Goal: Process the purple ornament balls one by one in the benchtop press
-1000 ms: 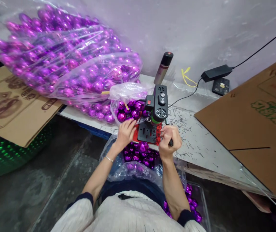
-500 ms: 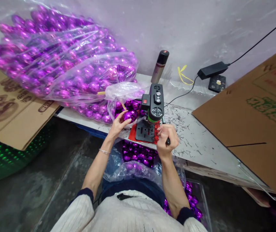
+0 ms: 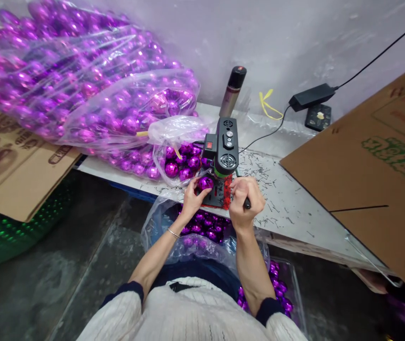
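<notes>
My left hand [image 3: 194,196] pinches a shiny purple ball ornament [image 3: 205,183] between thumb and fingers, over the dark base plate of a small black bench machine [image 3: 227,144]. The ball is close beneath the machine's green-ringed head. My right hand [image 3: 245,198] is wrapped round a black lever handle [image 3: 247,204] at the machine's right side. Left of the machine, several loose purple balls [image 3: 187,163] lie at the mouth of a large clear plastic bag [image 3: 113,90] full of them. More purple balls [image 3: 207,227] sit in a plastic-lined holder below the table edge.
Short dark bits litter the white table [image 3: 284,208]. Behind the machine stand a spray can [image 3: 233,90], a yellow tie [image 3: 269,106] and a power adapter [image 3: 312,97]. A large cardboard box [image 3: 373,180] fills the right; flat cardboard [image 3: 11,161] lies at left.
My left hand has moved right with a purple ball, from the bag's mouth to over the machine's base plate. My right hand stays on the lever handle.
</notes>
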`<act>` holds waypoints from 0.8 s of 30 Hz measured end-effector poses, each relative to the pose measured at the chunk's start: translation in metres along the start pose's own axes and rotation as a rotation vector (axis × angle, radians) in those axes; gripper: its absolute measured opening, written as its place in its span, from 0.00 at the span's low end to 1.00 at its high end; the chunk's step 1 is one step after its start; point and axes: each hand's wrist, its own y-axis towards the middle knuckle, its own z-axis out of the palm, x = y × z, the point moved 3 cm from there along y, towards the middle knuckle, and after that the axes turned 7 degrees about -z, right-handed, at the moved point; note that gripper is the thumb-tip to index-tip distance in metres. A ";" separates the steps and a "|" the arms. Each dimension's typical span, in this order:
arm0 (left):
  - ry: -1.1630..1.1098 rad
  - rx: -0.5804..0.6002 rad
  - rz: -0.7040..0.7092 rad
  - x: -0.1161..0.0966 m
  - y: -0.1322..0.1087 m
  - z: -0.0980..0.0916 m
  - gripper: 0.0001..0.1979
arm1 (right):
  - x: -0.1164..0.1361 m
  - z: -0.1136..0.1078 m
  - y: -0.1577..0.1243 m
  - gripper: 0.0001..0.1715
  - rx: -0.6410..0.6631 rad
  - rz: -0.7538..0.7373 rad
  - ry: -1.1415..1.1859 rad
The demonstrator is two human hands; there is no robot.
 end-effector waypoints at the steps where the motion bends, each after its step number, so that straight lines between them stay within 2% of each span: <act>1: 0.042 -0.002 0.031 0.000 0.001 0.002 0.28 | 0.000 0.000 0.000 0.16 0.005 -0.006 -0.001; 6: 0.271 -0.009 0.125 -0.003 0.004 0.004 0.29 | 0.002 0.000 -0.001 0.15 0.011 -0.032 -0.005; 11: 0.442 0.043 0.213 -0.012 -0.001 0.003 0.30 | 0.001 -0.001 -0.002 0.15 0.010 -0.030 0.017; 19: 0.409 0.051 0.249 -0.005 0.000 0.009 0.32 | -0.002 -0.002 -0.009 0.14 0.016 -0.031 0.006; 24: 0.420 0.097 0.245 0.000 0.004 0.008 0.32 | -0.003 -0.002 -0.009 0.14 0.029 -0.038 0.006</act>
